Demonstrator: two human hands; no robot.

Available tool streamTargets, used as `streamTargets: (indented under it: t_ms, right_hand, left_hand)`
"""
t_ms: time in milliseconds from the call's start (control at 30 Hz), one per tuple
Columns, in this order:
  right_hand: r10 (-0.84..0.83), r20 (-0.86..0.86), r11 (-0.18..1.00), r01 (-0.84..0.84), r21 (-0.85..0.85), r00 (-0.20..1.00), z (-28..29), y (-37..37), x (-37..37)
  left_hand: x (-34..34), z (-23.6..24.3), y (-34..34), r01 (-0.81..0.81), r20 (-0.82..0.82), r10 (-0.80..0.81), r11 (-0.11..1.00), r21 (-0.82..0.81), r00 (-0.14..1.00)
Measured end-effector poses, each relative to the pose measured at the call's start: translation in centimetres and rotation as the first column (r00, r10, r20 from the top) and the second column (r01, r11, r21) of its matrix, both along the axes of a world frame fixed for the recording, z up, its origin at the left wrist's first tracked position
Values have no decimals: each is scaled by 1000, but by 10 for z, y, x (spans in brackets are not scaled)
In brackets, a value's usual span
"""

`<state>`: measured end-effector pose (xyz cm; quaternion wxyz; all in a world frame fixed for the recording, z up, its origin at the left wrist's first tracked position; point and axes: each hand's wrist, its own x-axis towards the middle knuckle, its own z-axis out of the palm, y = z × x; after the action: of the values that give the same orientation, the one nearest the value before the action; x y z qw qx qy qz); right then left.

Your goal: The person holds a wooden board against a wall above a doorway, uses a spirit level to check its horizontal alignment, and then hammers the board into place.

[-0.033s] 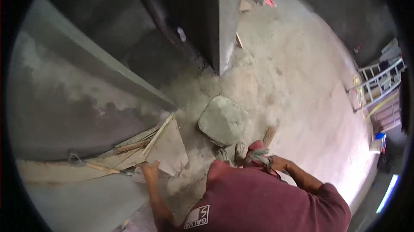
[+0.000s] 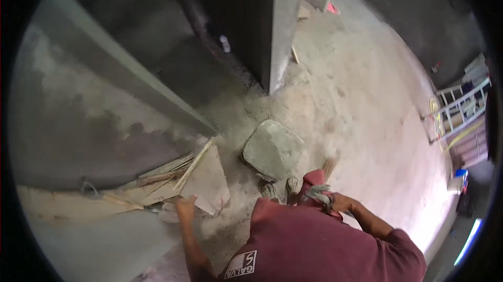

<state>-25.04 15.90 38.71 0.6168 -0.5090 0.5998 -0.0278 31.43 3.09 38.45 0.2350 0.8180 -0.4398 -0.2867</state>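
Plywood scrap (image 2: 207, 180), pale and roughly wedge-shaped, is seen lying tilted on a dusty concrete floor (image 2: 367, 114), at about seven o'clock from the middle of the view. Its lower edge is touched by the left hand (image 2: 186, 206), whose fingers are curled loosely over the board's edge rather than spread; whether the board is truly gripped cannot be told. Just beside it, at nine o'clock, thin wooden strips (image 2: 157, 174) and more flat offcuts are piled against the foot of a grey wall (image 2: 105, 88).

At three o'clock from the scrap, a worn grey sack or slab (image 2: 272, 148), rounded at the corners, is laid flat on the sandy floor. Below it, at about five o'clock, the right hand (image 2: 335, 201) is closed around a bundle of frayed cloth or cord (image 2: 317, 193); a brush-like tuft (image 2: 329, 166) is seen just above it. A maroon shirt (image 2: 314, 245) fills the lower edge.

Further out, a concrete pillar (image 2: 280, 25) stands at twelve o'clock, and a pale ladder (image 2: 461, 106) leans at three o'clock near the rim.

For the lifting to be done well, the board's edge would best be held firmly with the thumb on top, and the sheet raised slowly so the loose strips beside it are not dragged along.
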Motion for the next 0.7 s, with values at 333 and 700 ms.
streamTargets:
  t_ms: [333, 700]
  right_hand:
    - [-92, -88, 960, 65, -272, 992, 132, -97, -38]
    - [177, 45, 878, -137, -459, 983, 85, -282, -3]
  left_hand:
    - [-37, -6, -17, 238, 35, -238, 971, -1, 971]
    - [-132, 206, -224, 238, 99, -218, 919, -315, 971]
